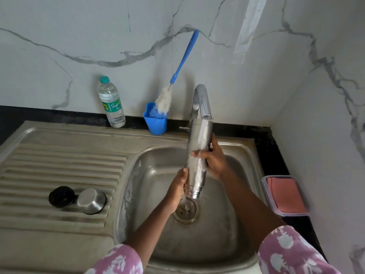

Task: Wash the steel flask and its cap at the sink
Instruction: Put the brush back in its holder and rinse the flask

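A person holds a steel flask (198, 155) mouth-down under the running tap (201, 99), above the drain of the sink (227, 234). The right hand (214, 158) is wrapped around the flask's middle; the left hand (177, 186) presses against its lower side near the threaded neck (water streams over both). The steel cap (91, 200) and a black stopper (61, 195) lie on the drainboard, touching or nearly so.

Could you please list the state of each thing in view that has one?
Steel flask: upside down, uncapped, under running water.
Tap: on.
Steel cap: off, on the drainboard.
Black stopper: off, beside the cap.
Water bottle: capped, upright.
Left hand: grip near the neck.
Right hand: grip on the body.
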